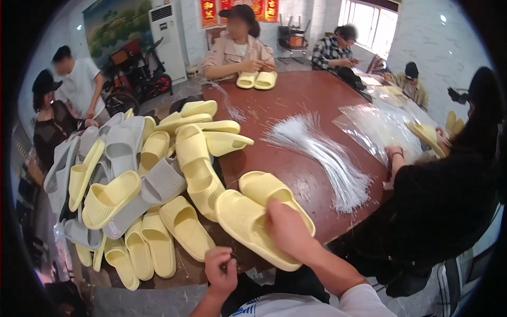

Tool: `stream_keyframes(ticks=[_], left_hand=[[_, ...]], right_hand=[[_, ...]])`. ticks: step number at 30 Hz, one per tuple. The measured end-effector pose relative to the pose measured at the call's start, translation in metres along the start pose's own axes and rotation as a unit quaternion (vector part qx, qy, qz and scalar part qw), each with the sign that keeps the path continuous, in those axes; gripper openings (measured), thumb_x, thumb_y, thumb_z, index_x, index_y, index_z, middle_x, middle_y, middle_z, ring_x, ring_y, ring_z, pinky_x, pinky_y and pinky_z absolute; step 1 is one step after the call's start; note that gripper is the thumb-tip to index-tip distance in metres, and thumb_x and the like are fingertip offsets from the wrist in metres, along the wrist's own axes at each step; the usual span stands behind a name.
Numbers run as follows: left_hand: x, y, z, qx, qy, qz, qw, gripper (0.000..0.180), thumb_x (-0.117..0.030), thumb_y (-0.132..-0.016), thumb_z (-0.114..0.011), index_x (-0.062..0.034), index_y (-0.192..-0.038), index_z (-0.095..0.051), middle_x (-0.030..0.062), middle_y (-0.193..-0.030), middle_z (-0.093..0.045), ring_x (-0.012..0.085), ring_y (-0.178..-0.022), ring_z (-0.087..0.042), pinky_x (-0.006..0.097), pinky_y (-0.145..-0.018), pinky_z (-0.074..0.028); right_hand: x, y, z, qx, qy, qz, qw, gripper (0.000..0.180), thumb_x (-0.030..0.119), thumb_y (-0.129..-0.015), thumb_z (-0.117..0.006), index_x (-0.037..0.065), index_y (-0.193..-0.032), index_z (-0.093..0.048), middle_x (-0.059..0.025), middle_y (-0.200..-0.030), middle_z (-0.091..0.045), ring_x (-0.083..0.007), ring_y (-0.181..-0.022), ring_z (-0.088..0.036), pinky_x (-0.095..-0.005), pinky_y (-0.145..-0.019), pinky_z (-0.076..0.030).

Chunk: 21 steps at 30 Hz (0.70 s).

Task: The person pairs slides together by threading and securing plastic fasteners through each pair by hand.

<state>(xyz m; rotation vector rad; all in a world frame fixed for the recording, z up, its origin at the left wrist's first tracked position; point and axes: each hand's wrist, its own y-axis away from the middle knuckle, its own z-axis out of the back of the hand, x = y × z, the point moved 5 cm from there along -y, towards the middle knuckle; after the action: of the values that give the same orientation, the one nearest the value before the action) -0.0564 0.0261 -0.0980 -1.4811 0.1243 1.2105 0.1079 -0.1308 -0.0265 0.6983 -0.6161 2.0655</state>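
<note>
My right hand (285, 224) grips a pair of yellow slippers (237, 211) at the table's near edge; the two lie side by side, and its fingertips are partly hidden and blurred. Lower and to the left, my left hand (221, 270) is closed, its fingers curled in; whether anything small sits in them I cannot make out. Just beyond it lies a single yellow slipper (186, 227) at the edge of a heap. That heap mixes yellow slippers and grey slippers (122, 148), piled over the left part of the table.
A fan of thin white ties (322, 153) lies mid-table (264, 116). Clear plastic bags (380, 127) spread at the right, where a person in black (438, 201) handles yellow slippers. Across the table a person in pink (240, 50) has another pair (256, 80). Others stand left and sit far right.
</note>
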Motion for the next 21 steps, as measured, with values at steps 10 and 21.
stream_keyframes(ticks=[10, 21], left_hand=[[0.002, 0.015, -0.011, 0.069, -0.110, -0.060, 0.990, 0.032, -0.003, -0.081, -0.076, -0.0077, -0.108, -0.060, 0.0106, -0.104, -0.068, 0.0308, -0.094, -0.065, 0.041, -0.086, -0.052], [0.002, 0.021, -0.013, 0.084, -0.218, -0.073, 0.969, 0.030, -0.008, -0.080, -0.078, -0.0093, -0.107, -0.064, 0.0058, -0.102, -0.069, 0.0275, -0.096, -0.067, 0.039, -0.086, -0.052]], right_hand=[[-0.114, -0.195, 0.255, -0.294, 0.270, 0.018, 0.917, 0.023, 0.013, -0.090, -0.066, 0.003, -0.109, -0.057, -0.0269, -0.108, -0.066, -0.0445, -0.097, -0.065, -0.0510, -0.081, -0.051], [-0.016, -0.242, 0.002, 0.050, 0.127, 0.250, 0.959, 0.046, 0.018, -0.088, -0.072, 0.010, -0.132, -0.061, -0.0179, -0.130, -0.065, -0.0368, -0.117, -0.064, -0.0422, -0.095, -0.053]])
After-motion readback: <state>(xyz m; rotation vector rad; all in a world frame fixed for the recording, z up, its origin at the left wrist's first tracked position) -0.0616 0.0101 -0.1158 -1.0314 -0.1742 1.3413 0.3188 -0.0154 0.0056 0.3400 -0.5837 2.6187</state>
